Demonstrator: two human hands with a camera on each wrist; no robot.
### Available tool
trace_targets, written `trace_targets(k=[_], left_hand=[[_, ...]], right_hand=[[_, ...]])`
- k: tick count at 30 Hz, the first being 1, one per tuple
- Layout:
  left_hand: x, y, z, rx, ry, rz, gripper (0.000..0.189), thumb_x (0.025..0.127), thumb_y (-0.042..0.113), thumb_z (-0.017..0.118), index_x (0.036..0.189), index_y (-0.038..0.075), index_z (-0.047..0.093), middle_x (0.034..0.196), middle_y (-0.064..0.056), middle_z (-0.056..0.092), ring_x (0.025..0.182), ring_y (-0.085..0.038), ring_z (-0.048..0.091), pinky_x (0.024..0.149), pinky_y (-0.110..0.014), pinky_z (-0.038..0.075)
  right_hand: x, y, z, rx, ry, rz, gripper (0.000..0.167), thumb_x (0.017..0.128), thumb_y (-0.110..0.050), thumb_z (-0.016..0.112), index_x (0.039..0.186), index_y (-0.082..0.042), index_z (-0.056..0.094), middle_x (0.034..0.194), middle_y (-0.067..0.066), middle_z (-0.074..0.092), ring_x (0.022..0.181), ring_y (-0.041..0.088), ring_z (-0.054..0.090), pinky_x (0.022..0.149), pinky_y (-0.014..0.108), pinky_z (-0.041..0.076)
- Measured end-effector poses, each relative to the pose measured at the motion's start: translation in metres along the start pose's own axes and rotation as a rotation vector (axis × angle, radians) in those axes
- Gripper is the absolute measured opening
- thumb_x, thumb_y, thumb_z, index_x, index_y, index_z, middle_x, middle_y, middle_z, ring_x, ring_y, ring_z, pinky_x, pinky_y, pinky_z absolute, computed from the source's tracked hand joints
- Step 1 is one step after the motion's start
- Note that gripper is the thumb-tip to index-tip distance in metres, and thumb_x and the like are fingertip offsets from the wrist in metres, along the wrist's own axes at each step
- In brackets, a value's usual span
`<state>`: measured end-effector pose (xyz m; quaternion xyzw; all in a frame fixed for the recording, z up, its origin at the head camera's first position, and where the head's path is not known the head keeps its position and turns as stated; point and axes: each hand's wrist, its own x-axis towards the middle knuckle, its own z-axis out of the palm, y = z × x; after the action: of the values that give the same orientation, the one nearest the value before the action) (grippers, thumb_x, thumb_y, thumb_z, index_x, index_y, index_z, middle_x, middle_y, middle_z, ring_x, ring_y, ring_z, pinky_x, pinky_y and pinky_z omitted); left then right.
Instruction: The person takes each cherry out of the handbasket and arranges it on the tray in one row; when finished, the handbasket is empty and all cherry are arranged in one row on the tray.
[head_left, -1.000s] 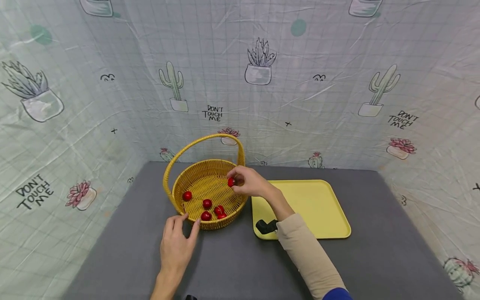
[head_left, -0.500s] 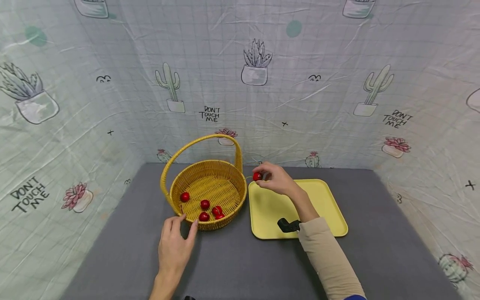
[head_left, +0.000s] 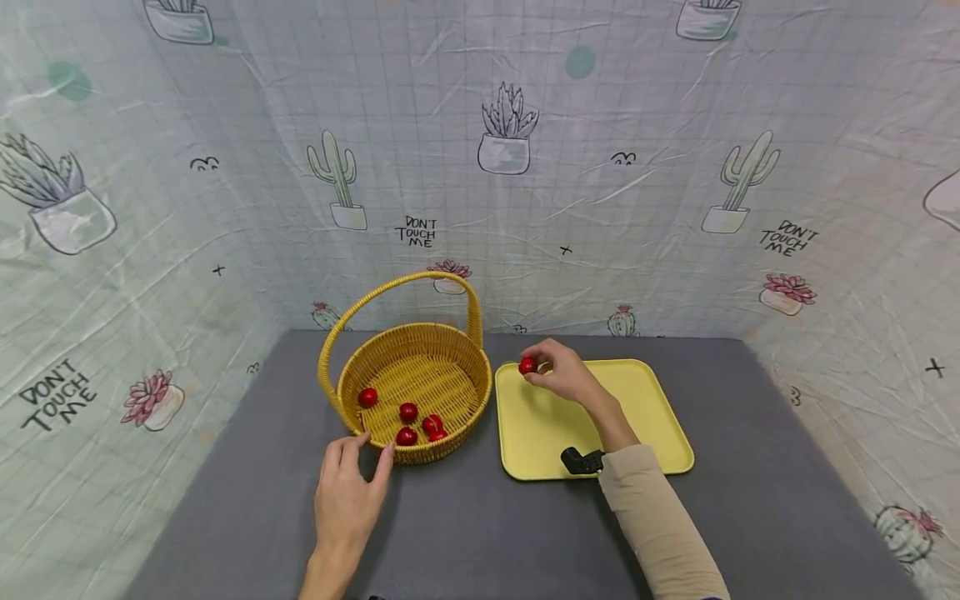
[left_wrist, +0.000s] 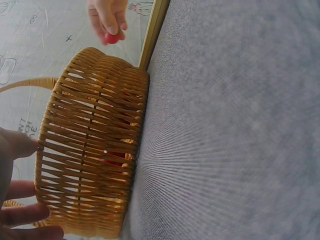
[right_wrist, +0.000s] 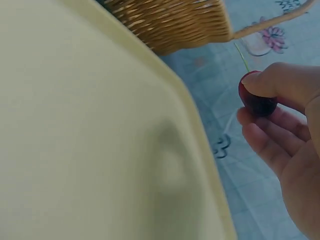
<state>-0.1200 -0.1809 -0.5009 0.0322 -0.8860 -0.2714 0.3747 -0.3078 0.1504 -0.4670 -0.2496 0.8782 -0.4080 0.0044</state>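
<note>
In the head view, my right hand [head_left: 564, 375] pinches a red cherry [head_left: 528, 366] above the far left corner of the yellow tray [head_left: 517, 450]. The right wrist view shows this cherry [right_wrist: 256, 95] between thumb and fingertips, its thin green stem [right_wrist: 241, 56] sticking out. My left hand [head_left: 347, 492] touches the near rim of the yellow wicker basket [head_left: 422, 333] with thumb and fingertips, the fingers fairly straight. Several cherries lie inside the basket near its left and front, among them one cherry [head_left: 367, 397] by the left wall.
The basket's tall arched handle [head_left: 390, 290] rises over its left and back. Basket and tray stand side by side on a grey tabletop [head_left: 465, 533], a narrow gap between them. A patterned cloth [head_left: 570, 192] hangs behind and along both sides.
My right hand has carried the cherry from over the basket's right side rightward to the tray, and has lowered slightly. The left hand stays at the basket rim.
</note>
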Motion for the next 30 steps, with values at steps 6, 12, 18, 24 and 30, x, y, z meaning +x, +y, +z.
trace_targets(k=[6,12,18,24,30], left_hand=[[-0.001,0.0,0.0,0.001,-0.015,-0.014,0.039,0.083,0.025,0.083,0.108,-0.001,0.071,0.102,-0.017,0.062,0.092,-0.034,0.063,0.073,-0.051,0.057],[-0.001,0.001,0.0,0.002,-0.022,-0.023,0.038,0.083,0.026,0.083,0.108,0.0,0.071,0.102,-0.016,0.062,0.092,-0.034,0.063,0.073,-0.051,0.057],[-0.001,0.0,0.0,0.0,-0.017,-0.024,0.038,0.083,0.025,0.083,0.108,-0.002,0.07,0.102,-0.017,0.062,0.093,-0.034,0.063,0.074,-0.051,0.057],[-0.001,0.0,0.0,-0.011,-0.019,-0.012,0.038,0.083,0.024,0.083,0.109,-0.002,0.071,0.103,-0.017,0.063,0.093,-0.033,0.064,0.072,-0.05,0.057],[-0.001,-0.001,0.001,-0.012,-0.026,-0.014,0.039,0.084,0.025,0.082,0.109,-0.002,0.071,0.104,-0.017,0.063,0.093,-0.033,0.064,0.072,-0.05,0.058]], right_hand=[[0.002,0.014,0.016,0.009,0.022,0.058,0.037,0.088,-0.009,0.075,0.122,0.0,0.068,0.111,0.014,0.063,0.099,0.028,0.067,0.082,0.038,0.058],[0.002,0.022,0.028,0.019,0.029,0.1,0.034,0.086,-0.007,0.077,0.118,0.0,0.069,0.111,0.017,0.063,0.096,0.027,0.066,0.08,0.034,0.056],[0.002,0.028,0.036,0.006,0.035,0.134,0.035,0.085,-0.007,0.078,0.118,0.001,0.069,0.108,0.015,0.064,0.093,0.023,0.064,0.078,0.03,0.054],[0.003,0.03,0.04,-0.013,0.029,0.171,0.038,0.085,-0.009,0.078,0.121,-0.001,0.068,0.108,0.013,0.064,0.095,0.022,0.062,0.083,0.033,0.053],[0.004,0.03,0.038,-0.028,0.015,0.183,0.042,0.086,-0.014,0.079,0.124,-0.002,0.067,0.111,0.013,0.063,0.096,0.022,0.061,0.085,0.035,0.052]])
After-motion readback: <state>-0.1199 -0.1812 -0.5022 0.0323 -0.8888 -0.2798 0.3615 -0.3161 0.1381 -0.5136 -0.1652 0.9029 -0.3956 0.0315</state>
